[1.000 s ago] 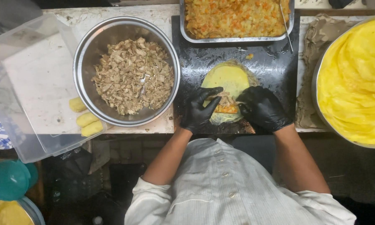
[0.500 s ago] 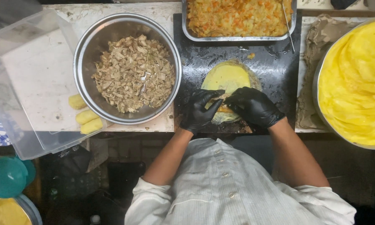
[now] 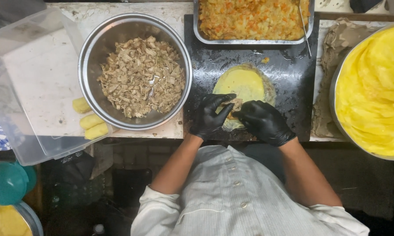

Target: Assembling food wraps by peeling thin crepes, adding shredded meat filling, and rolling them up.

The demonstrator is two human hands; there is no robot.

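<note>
My gloved left hand (image 3: 211, 116) and right hand (image 3: 263, 122) pinch the yellow wrapper's (image 3: 245, 83) near edge over its filling (image 3: 235, 106), right of the steel bowl of shredded meat (image 3: 135, 70).

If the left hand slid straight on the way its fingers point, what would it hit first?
The left hand points up and right across the yellow wrap; beyond that, probably the metal tray of orange filling, though height is unclear.
</note>
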